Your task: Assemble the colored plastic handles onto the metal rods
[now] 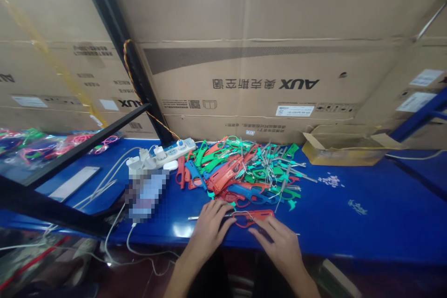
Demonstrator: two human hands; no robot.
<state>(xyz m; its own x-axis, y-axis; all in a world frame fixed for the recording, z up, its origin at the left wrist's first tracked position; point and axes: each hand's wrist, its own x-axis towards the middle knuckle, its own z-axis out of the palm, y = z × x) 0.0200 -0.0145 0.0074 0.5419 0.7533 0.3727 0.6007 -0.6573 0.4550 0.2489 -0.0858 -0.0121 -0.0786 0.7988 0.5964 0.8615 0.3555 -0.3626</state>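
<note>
At the lower centre of the frame, an orange-red lighter (264, 214) of smooth plastic lies along the front of the glossy blue surface (349, 237), its slim metal rod (193, 218) pointing left and a rounded loop on its lower edge. The left hand (212, 223) arches over the rod, fingers bent and thumb below; how firmly it grips cannot be told. The right hand (278, 238) has its fingertips at the plastic body, thumb set apart from the forefinger; whether it pinches the thin white wire (240, 213) there cannot be told.

Just behind, at centre, spreads a tangled pile (223, 179) of similar pieces in red, green and blue plastic, mixed with grey metal rods and loose pale wires. To its right sit a shallow open cardboard box (344, 156) with bent flaps and a scatter of small pinkish bits (329, 180). Left of the pile lies a boxy white power strip (183, 150). Large matte cardboard cartons (244, 70) fill the upper frame, crossed at upper left by a straight black post (111, 18).
</note>
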